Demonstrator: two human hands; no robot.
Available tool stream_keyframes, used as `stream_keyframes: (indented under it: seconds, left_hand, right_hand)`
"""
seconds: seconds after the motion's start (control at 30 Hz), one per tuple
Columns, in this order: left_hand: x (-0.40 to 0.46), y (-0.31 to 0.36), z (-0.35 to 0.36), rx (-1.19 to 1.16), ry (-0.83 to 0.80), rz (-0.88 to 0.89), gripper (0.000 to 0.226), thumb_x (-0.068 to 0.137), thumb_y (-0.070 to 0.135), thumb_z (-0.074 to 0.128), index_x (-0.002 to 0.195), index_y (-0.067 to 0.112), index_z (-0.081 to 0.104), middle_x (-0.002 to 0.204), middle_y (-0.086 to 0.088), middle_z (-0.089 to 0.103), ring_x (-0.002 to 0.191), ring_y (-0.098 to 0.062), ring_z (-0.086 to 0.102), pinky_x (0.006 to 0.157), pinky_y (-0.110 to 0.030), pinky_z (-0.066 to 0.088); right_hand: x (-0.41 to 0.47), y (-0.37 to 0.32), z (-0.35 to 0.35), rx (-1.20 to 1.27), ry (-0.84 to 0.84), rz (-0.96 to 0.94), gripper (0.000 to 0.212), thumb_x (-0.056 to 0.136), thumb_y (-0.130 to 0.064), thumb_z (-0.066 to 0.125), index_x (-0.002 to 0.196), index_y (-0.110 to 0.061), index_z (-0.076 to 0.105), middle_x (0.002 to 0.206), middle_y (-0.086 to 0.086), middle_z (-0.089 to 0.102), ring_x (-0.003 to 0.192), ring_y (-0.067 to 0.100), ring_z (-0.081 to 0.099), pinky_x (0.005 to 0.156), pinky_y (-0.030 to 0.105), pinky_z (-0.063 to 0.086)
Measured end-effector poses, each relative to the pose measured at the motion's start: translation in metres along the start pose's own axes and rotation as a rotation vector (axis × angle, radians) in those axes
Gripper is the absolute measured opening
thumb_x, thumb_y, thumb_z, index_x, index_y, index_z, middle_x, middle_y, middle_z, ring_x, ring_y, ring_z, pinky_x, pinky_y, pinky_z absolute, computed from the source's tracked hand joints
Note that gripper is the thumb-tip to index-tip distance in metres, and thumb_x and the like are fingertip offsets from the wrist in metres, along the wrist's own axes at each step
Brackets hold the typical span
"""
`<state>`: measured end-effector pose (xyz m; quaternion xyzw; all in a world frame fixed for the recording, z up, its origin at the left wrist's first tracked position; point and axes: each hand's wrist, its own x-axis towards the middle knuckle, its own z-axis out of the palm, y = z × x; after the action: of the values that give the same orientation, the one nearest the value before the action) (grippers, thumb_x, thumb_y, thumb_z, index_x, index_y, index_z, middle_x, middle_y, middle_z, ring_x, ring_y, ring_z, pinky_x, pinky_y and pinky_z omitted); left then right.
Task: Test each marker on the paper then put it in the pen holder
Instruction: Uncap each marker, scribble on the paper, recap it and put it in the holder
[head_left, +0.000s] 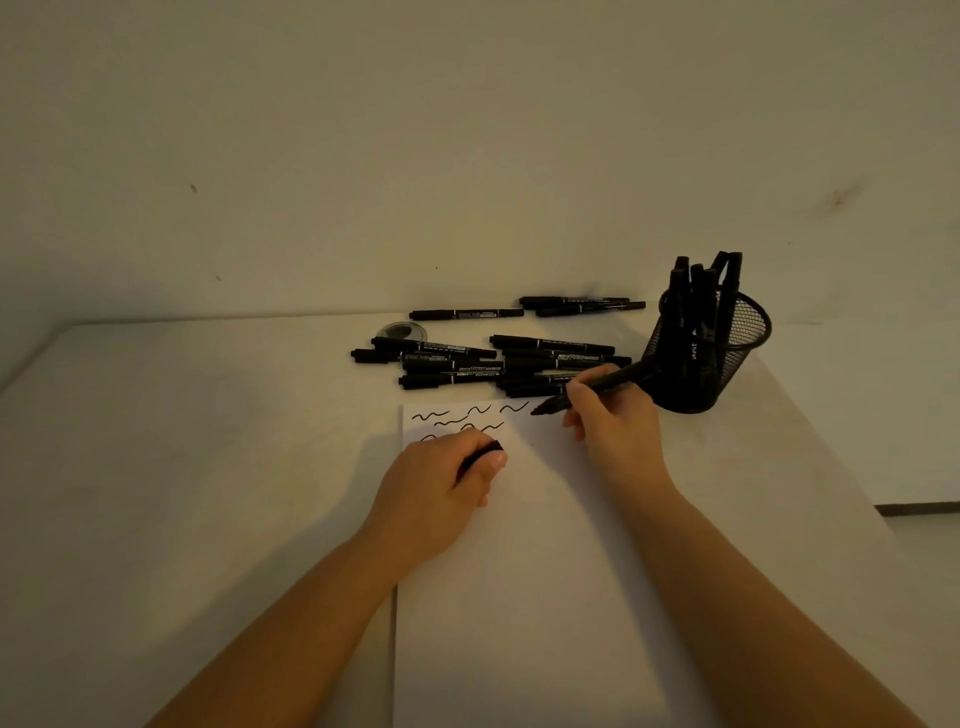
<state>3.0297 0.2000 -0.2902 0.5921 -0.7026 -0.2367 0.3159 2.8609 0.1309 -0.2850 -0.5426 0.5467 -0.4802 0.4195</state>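
My right hand (615, 415) has a closed grip on a black marker (597, 387), fingers curled round the barrel near its front end; the uncapped tip points left and sits at the top edge of the paper (519, 571), just right of the last squiggle, though I cannot tell whether it touches the sheet; the marker's back end slants up to the right across the foot of the pen holder (706, 353). My left hand (447, 478) rests on the paper with the fingers curled tight round a small black cap (485, 454), of which only a short piece shows between thumb and forefinger; the hand covers part of the lower row of squiggles (467, 418).

The bench (182, 467) is pale and plain, set into a corner against a bare, off-white wall (363, 130) with a few faint marks; the light is dim and yellowish; the white sheet lies lengthwise towards me, both forearms over it.

Beyond the paper a loose heap of black markers (493, 364) lies on the bench, mostly side on; three more markers (524, 309) lie apart by the wall; a small round, shiny thing (402, 331) peeps out behind the heap, too dim to name.

The pen holder is a black mesh cup, standing right of the heap and leaning in this wide view; several markers stand in it, ends poking above the rim.
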Motion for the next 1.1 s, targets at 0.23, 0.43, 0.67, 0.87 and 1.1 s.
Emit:
stream_keyframes:
  seconds: [0.23, 0.43, 0.67, 0.87, 1.1]
  left_hand:
    - [0.002, -0.001, 0.0, 0.015, -0.022, 0.008, 0.013, 0.091, 0.037, 0.043, 0.086, 0.032, 0.055, 0.06, 0.016, 0.055, 0.061, 0.006, 0.056, 0.064, -0.015, 0.04]
    - [0.002, -0.002, 0.0, 0.006, -0.028, -0.009, 0.012, 0.091, 0.037, 0.043, 0.086, 0.034, 0.053, 0.061, 0.016, 0.056, 0.064, 0.008, 0.057, 0.065, -0.015, 0.042]
    - [0.001, -0.002, 0.0, -0.021, -0.021, -0.016, 0.024, 0.082, 0.057, 0.041, 0.068, 0.039, 0.049, 0.053, 0.012, 0.056, 0.057, 0.003, 0.056, 0.056, -0.019, 0.04]
    - [0.002, -0.002, 0.001, -0.016, 0.001, -0.024, 0.025, 0.083, 0.055, 0.041, 0.083, 0.035, 0.055, 0.059, 0.015, 0.055, 0.061, 0.0, 0.058, 0.062, -0.022, 0.046]
    - [0.001, -0.006, 0.002, -0.026, -0.018, -0.004, 0.012, 0.092, 0.031, 0.048, 0.09, 0.029, 0.059, 0.069, 0.014, 0.059, 0.072, 0.002, 0.059, 0.066, -0.026, 0.049]
  right_hand:
    - [-0.001, 0.001, 0.004, -0.199, -0.147, -0.098, 0.019, 0.088, -0.02, 0.055, 0.074, -0.032, 0.056, 0.069, -0.002, 0.065, 0.066, 0.007, 0.061, 0.063, 0.02, 0.047]
    - [0.001, 0.002, -0.001, -0.212, -0.078, -0.114, 0.022, 0.087, -0.018, 0.054, 0.07, -0.032, 0.053, 0.064, -0.009, 0.058, 0.065, 0.003, 0.057, 0.058, 0.016, 0.04]
    - [-0.006, -0.002, -0.028, 0.057, 0.162, -0.157, 0.015, 0.088, -0.011, 0.056, 0.084, -0.025, 0.057, 0.073, 0.005, 0.06, 0.065, 0.009, 0.057, 0.06, 0.023, 0.048]
    - [-0.02, -0.003, -0.028, 0.478, -0.061, 0.075, 0.028, 0.091, -0.014, 0.049, 0.071, -0.022, 0.065, 0.052, 0.001, 0.057, 0.045, 0.013, 0.047, 0.04, 0.021, 0.037]
    - [-0.026, -0.002, -0.022, 0.399, -0.231, 0.094, 0.03, 0.09, -0.019, 0.048, 0.07, -0.025, 0.069, 0.055, 0.003, 0.061, 0.048, 0.013, 0.05, 0.043, 0.02, 0.038]
